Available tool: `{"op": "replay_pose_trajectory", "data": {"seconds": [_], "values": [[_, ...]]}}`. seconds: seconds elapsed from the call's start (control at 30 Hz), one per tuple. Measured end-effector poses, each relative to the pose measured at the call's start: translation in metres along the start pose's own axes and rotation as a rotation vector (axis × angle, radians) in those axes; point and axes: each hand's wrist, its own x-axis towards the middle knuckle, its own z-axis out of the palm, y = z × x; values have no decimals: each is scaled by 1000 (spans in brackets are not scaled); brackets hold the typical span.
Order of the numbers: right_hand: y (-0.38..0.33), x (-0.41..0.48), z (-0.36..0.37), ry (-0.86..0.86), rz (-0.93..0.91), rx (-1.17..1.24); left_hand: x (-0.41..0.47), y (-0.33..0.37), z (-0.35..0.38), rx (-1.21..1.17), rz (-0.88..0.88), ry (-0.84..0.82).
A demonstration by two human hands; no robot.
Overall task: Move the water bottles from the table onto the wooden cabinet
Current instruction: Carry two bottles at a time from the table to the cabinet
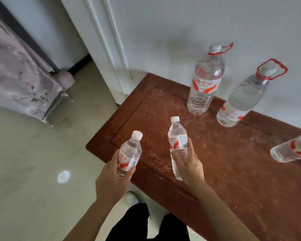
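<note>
My left hand (pixel 111 173) grips a small clear water bottle (pixel 129 150) with a white cap, held just off the cabinet's left front corner. In my right hand (pixel 189 164) is a second small bottle (pixel 178 138), held upright above the reddish wooden cabinet top (pixel 224 171). Two large bottles with red carry handles stand at the back by the wall, one upright (pixel 205 80) and one to its right (pixel 243 100). Another bottle (pixel 292 148) shows partly at the right edge.
A white wall runs behind the cabinet and a white door frame (pixel 108 49) stands to its left. A bed with a mauve cover (pixel 16 70) sits at far left. Pale floor (pixel 33 162) lies left of the cabinet, with my legs and a shoe below.
</note>
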Motion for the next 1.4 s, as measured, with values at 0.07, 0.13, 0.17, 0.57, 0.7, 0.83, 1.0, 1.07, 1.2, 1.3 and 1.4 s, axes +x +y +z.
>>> {"op": "replay_pose_trajectory", "data": {"seconds": [0.07,0.13,0.17,0.57,0.7,0.83,1.0,1.07,1.2,1.3,1.4], "values": [[-18,-2,24,-81,-59,-76,-21,-19,-24,69,-99,101],[-42,-11,54,-129,-163,-209,-38,-38,-48,99,-198,222],[-57,-19,68,-153,-232,-295,-47,-48,-62,117,-252,296],[-210,-214,276,-457,-1142,-499,-255,-221,-201,347,-673,769],[-238,-320,352,-546,-1315,-486,-351,-292,-243,406,-813,842],[-260,-425,417,-637,-1495,-480,-444,-353,-273,444,-977,897],[-270,-534,481,-775,-1637,-438,-533,-411,-292,453,-1159,912],[-270,-573,509,-852,-1675,-412,-565,-432,-295,452,-1229,919],[-269,-644,572,-963,-1747,-435,-618,-475,-305,436,-1359,930],[-270,-707,636,-1045,-1756,-430,-661,-523,-324,461,-1447,934],[-274,-776,709,-1141,-1755,-387,-704,-588,-357,519,-1515,958]]}}
